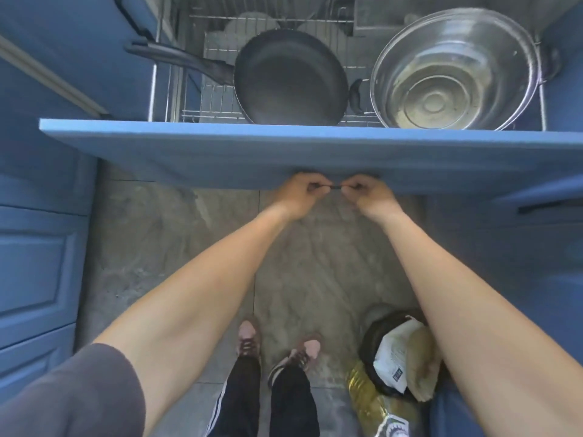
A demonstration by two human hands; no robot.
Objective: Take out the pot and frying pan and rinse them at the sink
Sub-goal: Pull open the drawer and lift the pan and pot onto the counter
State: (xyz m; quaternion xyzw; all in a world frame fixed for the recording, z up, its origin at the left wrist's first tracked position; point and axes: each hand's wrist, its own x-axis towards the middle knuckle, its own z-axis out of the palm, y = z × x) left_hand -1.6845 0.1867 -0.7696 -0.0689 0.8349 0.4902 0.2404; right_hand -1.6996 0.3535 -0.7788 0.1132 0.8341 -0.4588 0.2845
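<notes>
A blue pull-out drawer [284, 152] stands open below me. In its wire rack lies a black frying pan [290, 77] with its long handle pointing left. To the right of it sits a shiny steel pot [454, 70], empty and upright. My left hand [301, 192] and my right hand [366, 192] are side by side under the drawer front's lower edge, both closed on a small dark handle between them. Neither hand touches the pan or the pot.
Blue cabinet fronts [34, 272] line the left side. On the grey tiled floor at lower right stand a black bin [375, 339] holding a white bag and a yellow oil bottle [372, 402]. My feet are just behind the drawer.
</notes>
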